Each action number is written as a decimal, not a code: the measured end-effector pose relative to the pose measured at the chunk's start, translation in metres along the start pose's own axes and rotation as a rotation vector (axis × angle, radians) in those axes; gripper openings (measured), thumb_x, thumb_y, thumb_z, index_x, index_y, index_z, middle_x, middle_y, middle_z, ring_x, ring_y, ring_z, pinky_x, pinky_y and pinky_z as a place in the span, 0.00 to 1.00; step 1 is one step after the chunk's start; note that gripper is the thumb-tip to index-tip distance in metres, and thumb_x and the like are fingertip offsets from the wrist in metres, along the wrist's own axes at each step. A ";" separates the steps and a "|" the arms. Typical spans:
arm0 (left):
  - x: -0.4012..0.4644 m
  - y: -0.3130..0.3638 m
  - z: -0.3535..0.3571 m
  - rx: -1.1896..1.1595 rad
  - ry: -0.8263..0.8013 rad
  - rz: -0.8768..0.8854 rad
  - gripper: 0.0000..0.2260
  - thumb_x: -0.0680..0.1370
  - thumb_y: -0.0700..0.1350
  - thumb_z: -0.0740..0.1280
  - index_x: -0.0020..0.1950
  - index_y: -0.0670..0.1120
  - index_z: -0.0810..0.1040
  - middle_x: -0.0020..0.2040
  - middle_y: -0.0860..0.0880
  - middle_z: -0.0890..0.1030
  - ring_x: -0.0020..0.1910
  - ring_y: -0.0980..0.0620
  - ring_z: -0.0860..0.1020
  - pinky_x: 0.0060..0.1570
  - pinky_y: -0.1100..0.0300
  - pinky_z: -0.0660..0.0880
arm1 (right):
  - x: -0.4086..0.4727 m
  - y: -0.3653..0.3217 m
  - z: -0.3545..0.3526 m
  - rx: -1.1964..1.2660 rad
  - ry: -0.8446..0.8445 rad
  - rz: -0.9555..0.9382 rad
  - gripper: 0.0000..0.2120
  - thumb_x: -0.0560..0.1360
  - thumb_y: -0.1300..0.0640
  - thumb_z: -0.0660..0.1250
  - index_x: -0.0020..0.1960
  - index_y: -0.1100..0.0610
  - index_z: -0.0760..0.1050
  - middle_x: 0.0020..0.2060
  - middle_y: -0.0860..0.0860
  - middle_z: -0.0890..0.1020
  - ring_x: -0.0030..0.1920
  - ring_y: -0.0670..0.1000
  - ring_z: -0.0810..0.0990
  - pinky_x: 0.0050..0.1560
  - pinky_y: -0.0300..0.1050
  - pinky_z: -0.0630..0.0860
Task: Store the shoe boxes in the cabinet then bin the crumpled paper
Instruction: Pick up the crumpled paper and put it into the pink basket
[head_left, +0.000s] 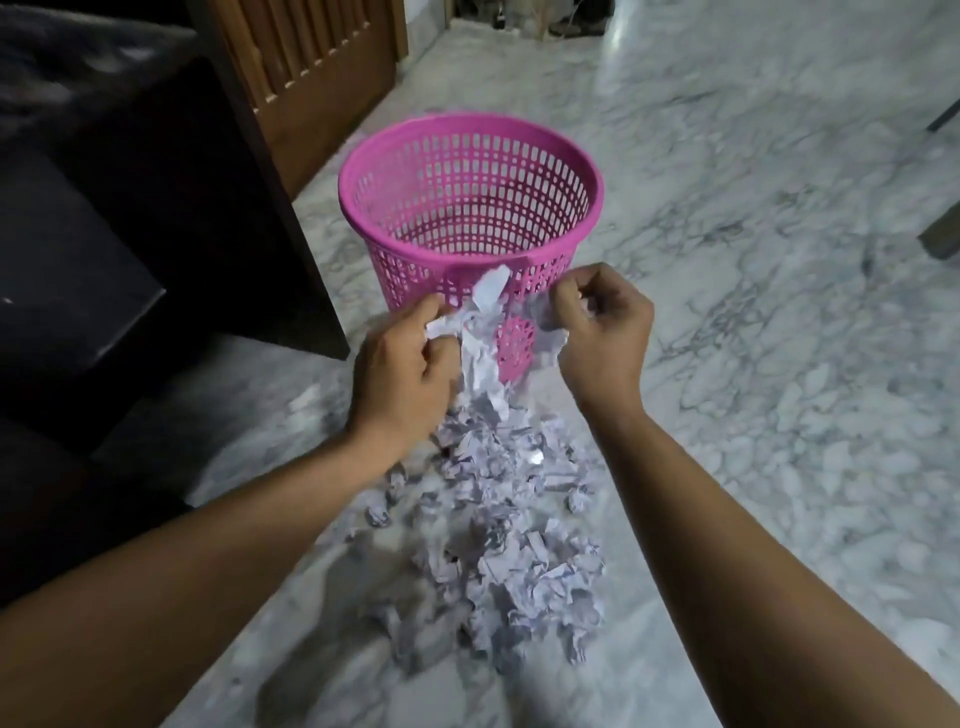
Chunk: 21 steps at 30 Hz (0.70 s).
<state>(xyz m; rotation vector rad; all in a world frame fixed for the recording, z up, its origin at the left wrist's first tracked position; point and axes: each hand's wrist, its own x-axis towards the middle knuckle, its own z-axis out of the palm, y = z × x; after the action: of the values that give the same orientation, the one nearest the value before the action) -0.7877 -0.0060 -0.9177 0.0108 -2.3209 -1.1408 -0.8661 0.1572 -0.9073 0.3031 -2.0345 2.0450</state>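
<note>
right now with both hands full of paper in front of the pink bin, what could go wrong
1. The crumpled paper gripped by the left hand and right hand hangs in a loose bunch below the pink basket's rim, so pieces may drop back onto the floor pile.
2. The basket looks light and empty; a knock against its near wall could tip it.
3. Small scraps might slip out through the basket's holes.

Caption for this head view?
Both hands lift crumpled paper toward a pink bin, pile below.
</note>
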 end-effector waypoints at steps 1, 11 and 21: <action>0.023 0.011 -0.007 -0.036 0.088 0.022 0.11 0.75 0.37 0.57 0.50 0.41 0.78 0.29 0.57 0.70 0.24 0.60 0.69 0.27 0.62 0.64 | 0.018 -0.014 0.007 0.032 0.031 -0.065 0.08 0.74 0.67 0.65 0.36 0.62 0.75 0.28 0.56 0.79 0.32 0.53 0.77 0.39 0.55 0.76; 0.202 0.000 0.002 0.564 -0.215 -0.319 0.13 0.80 0.46 0.63 0.63 0.44 0.78 0.58 0.42 0.82 0.55 0.40 0.80 0.48 0.52 0.74 | 0.181 -0.048 0.049 -0.727 -0.263 0.089 0.19 0.82 0.46 0.61 0.54 0.62 0.80 0.50 0.59 0.83 0.55 0.58 0.83 0.48 0.44 0.78; 0.109 -0.001 0.019 0.434 -0.015 0.182 0.15 0.78 0.49 0.63 0.62 0.48 0.80 0.60 0.48 0.80 0.61 0.44 0.75 0.61 0.51 0.71 | 0.112 -0.008 -0.023 -0.359 0.031 -0.097 0.12 0.77 0.55 0.60 0.53 0.55 0.81 0.44 0.47 0.85 0.47 0.47 0.85 0.51 0.48 0.82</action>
<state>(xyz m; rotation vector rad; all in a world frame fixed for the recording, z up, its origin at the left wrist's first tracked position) -0.8897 -0.0187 -0.8771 -0.0479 -2.4791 -0.5380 -0.9693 0.1829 -0.8652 0.2914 -2.2665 1.5792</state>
